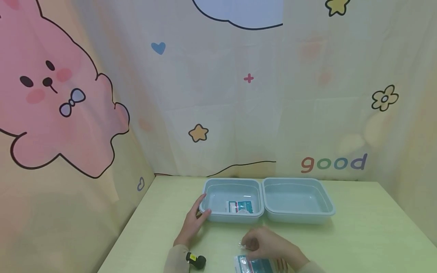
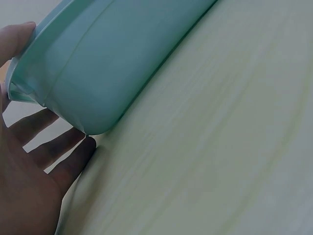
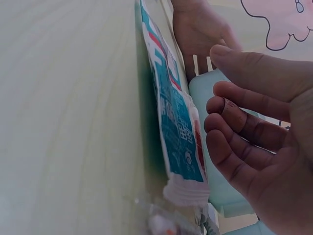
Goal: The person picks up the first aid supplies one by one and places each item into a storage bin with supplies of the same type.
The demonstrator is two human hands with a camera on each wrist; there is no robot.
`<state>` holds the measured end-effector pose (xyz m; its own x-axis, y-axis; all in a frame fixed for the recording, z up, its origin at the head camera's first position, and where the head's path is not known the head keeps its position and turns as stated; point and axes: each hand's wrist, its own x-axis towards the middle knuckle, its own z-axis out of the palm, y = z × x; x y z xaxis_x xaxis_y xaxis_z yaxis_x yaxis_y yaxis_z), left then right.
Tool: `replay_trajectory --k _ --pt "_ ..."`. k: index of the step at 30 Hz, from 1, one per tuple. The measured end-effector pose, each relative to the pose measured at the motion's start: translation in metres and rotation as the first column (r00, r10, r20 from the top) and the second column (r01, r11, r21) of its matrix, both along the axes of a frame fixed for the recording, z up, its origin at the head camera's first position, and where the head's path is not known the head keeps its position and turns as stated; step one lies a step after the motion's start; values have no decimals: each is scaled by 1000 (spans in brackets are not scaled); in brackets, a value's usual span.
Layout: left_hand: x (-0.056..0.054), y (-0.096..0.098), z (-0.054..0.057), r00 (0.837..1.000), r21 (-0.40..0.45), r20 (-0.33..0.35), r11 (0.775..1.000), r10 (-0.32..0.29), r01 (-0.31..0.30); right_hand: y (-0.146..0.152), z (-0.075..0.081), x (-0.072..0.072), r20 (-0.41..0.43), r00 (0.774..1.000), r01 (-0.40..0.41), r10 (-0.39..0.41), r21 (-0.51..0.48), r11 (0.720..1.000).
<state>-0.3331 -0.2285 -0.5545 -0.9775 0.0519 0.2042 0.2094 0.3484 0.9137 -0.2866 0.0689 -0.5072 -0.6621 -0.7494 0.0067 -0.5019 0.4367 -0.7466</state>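
My left hand [image 1: 192, 224] holds the near left corner of a light-blue plastic basin [image 1: 232, 218], with the thumb on its rim. In the left wrist view, several fingers [image 2: 73, 164] lie against the basin's outer wall. A teal-and-white packet [image 1: 239, 207] lies inside this basin. My right hand [image 1: 268, 242] hovers over the near table, fingers loosely bent and nothing visible between them; one finger wears a brown plaster [image 3: 234, 116]. Below it lies another teal-and-white packet [image 3: 178, 127] with printed lettering. A small clear wrapper [image 3: 161, 223] lies near the packet's end.
A second light-blue basin [image 1: 298, 218] stands directly right of the first. A reddish-brown striped item [image 1: 282, 264] shows beside the near packet. The pale table [image 1: 372, 227] meets a patterned curtain [image 1: 218, 94] behind the basins. A black device [image 1: 197, 261] sits at my left wrist.
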Motion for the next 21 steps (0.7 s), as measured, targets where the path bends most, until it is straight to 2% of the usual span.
replay_trajectory --k 6,16,21 --pt "-2 0 -1 1000 -13 -2 1000 -1 1 -1 0 3 -13 1000 -2 2 36 999" --pt "-1 0 -2 1000 -23 -4 1000 9 -9 2 -6 3 -121 992 -28 37 69 997" --pt "-1 0 0 1000 -19 -5 1000 6 -6 1 -4 5 -122 991 -39 52 108 993"
